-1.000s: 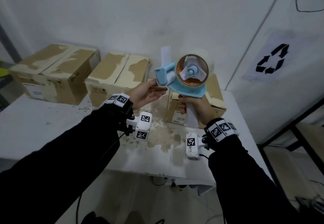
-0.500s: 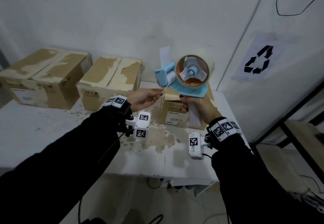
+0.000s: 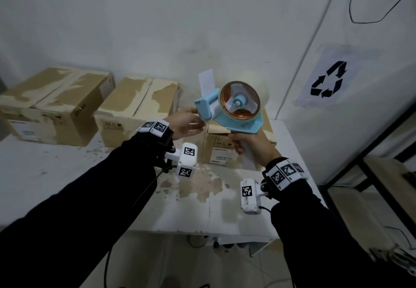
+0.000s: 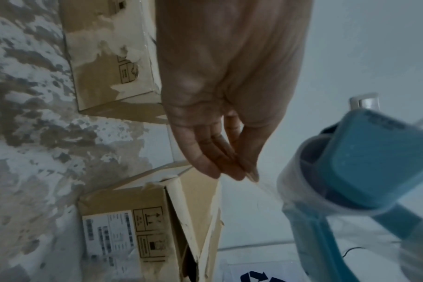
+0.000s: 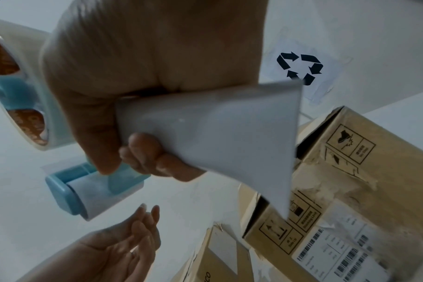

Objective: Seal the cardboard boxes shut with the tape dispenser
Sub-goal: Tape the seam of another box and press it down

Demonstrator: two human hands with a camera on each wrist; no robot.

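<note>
My right hand [image 3: 243, 145] grips the white handle [image 5: 205, 133] of a light blue tape dispenser [image 3: 236, 107] and holds it up above the table, its clear tape roll facing me. My left hand [image 3: 201, 123] reaches its front roller [image 4: 326, 171]; thumb and fingers [image 4: 242, 173] pinch the clear tape end [image 4: 268, 190], which runs back to the roller. Three worn cardboard boxes stand by the wall: a left box [image 3: 56, 105], a middle box [image 3: 137, 107] and a right box [image 3: 220, 150] just behind the dispenser. The right box's top flaps [image 4: 200, 219] stand slightly apart.
The white table [image 3: 202, 199] has peeled patches in front of the boxes. Its right edge lies close to a wall bearing a recycling sign [image 3: 326, 80]. A dark metal frame with a wooden shelf [image 3: 382, 175] stands at the right.
My left hand's fingers have come together into a pinch under the dispenser's nose. My right hand keeps the dispenser raised. My head has turned, so the boxes sit differently in view.
</note>
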